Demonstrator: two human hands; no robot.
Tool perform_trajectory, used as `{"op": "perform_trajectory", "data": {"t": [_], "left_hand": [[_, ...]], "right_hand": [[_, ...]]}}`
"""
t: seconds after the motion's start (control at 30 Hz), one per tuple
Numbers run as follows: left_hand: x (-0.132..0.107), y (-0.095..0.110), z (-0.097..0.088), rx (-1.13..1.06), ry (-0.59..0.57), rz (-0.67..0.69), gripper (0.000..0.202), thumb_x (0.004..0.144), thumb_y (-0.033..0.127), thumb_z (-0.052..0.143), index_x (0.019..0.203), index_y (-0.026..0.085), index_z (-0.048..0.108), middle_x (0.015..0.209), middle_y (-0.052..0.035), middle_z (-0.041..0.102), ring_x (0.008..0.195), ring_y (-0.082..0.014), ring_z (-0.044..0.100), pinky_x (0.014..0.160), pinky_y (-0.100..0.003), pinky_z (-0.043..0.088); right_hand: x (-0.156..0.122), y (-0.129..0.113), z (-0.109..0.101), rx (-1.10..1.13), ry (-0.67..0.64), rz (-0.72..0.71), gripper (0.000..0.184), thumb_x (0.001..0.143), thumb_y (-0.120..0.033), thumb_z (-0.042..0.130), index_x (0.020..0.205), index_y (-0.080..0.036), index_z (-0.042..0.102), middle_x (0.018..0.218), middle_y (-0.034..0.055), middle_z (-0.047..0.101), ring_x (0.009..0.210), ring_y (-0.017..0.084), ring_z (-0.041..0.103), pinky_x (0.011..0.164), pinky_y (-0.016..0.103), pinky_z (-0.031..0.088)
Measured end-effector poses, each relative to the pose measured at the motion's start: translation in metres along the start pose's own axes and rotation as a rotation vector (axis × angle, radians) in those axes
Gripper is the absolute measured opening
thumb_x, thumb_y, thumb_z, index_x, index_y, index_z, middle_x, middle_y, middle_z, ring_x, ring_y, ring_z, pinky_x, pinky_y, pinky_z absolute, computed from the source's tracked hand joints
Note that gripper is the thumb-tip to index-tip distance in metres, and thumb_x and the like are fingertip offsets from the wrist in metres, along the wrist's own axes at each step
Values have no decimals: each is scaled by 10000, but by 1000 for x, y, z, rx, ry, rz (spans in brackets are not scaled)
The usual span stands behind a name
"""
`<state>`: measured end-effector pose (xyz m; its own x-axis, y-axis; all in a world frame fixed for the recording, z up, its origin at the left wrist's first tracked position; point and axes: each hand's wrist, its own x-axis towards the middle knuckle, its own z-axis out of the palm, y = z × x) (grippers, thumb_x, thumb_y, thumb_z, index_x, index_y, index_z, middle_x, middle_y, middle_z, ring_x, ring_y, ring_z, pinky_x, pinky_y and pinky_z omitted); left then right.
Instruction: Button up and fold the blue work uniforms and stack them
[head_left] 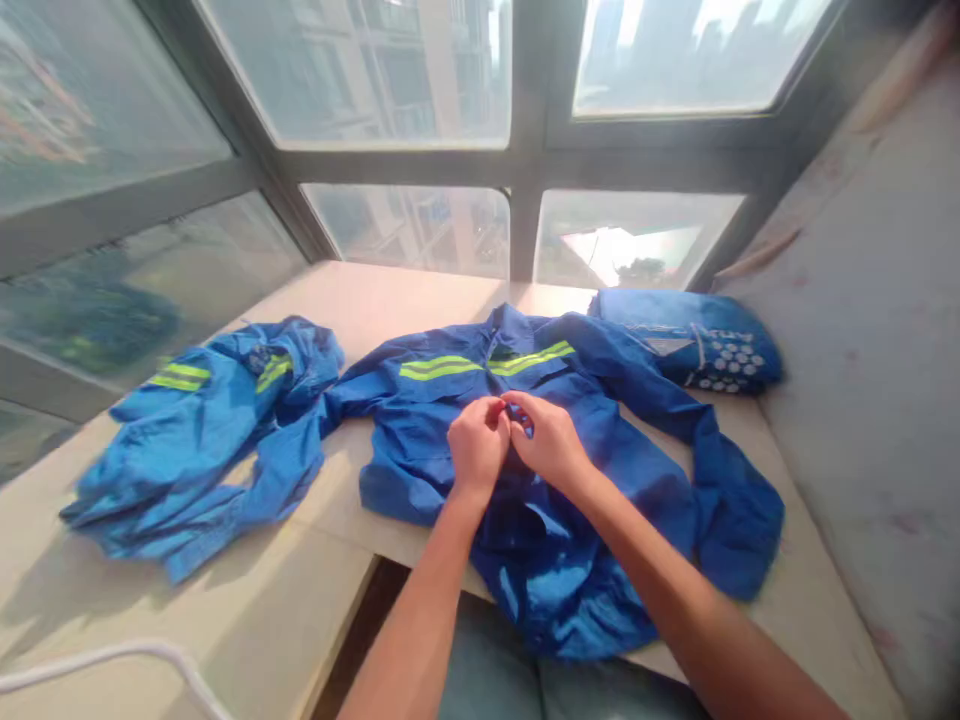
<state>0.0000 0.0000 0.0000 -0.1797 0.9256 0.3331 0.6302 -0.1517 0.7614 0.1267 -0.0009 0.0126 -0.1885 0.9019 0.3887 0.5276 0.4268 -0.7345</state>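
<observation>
A dark blue work jacket point(435, 425) with yellow-green reflective stripes lies spread front side up, collar towards the window, its lower part hanging over the table's near edge. At the middle of its front, just below the stripes, my left hand point(480, 440) pinches the front opening between thumb and fingers. Close against it, my right hand point(551, 435) is also closed on the jacket front, fingertips nearly touching those of the left. The fingers hide whatever fastener may be between them. Both jacket sleeves stretch out to the sides.
Left of the jacket lies a crumpled lighter blue garment point(202, 450) with similar stripes. A folded blue bundle with white print point(697, 340) sits at the back right by the wall. A white cable point(150, 648) crosses the front left of the pale tabletop point(247, 620). Windows point(405, 230) rise behind.
</observation>
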Motion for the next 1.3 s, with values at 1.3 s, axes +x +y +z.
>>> {"op": "perform_trajectory", "data": {"t": [1.3], "left_hand": [[-9, -18, 0, -729, -142, -540, 330, 624, 403, 799, 794, 159, 657, 705, 2, 669, 646, -130, 616, 634, -239, 499]], "right_hand": [[-17, 7, 21, -430, 54, -219, 238, 966, -131, 455, 912, -210, 673, 843, 52, 620, 816, 190, 537, 771, 279, 435]]}}
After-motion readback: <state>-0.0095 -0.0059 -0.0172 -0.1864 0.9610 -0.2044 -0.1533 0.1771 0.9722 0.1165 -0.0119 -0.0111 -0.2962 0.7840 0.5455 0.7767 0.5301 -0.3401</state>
